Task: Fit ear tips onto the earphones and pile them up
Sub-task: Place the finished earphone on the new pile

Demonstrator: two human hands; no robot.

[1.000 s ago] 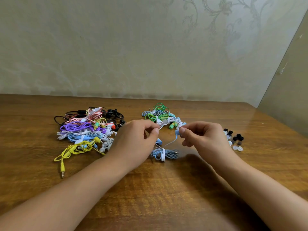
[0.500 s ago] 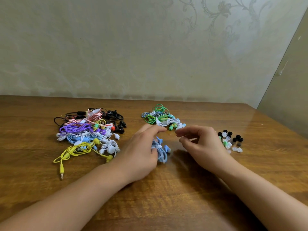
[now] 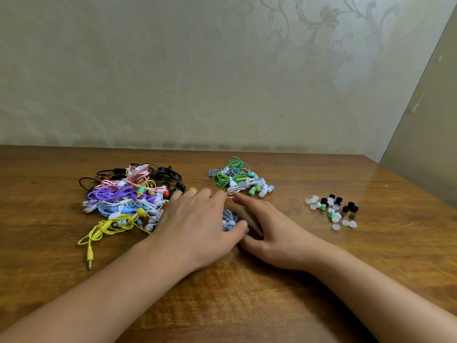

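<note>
A coiled light-blue earphone set [image 3: 228, 220] lies low over the wooden table [image 3: 247, 305], between my two hands. My left hand [image 3: 197, 221] holds it, thumb under the coil and fingers stretched forward over it. My right hand [image 3: 269, 229] is beside it on the right, fingers straight and blurred, index finger pointing at the small pile of green, white and blue earphones [image 3: 237, 178] just beyond. Loose ear tips [image 3: 331, 209], clear, black and green, are scattered to the right.
A bigger heap of mixed earphones [image 3: 123, 196] sits to the left, with a yellow cable and plug [image 3: 90, 253] trailing toward me. A patterned wall runs behind the table, and a panel stands at the far right edge.
Both hands dropped toward the table and moved forward. My left hand gathered the blue earphones into a coil. My right hand let go of the earbud and opened its fingers.
</note>
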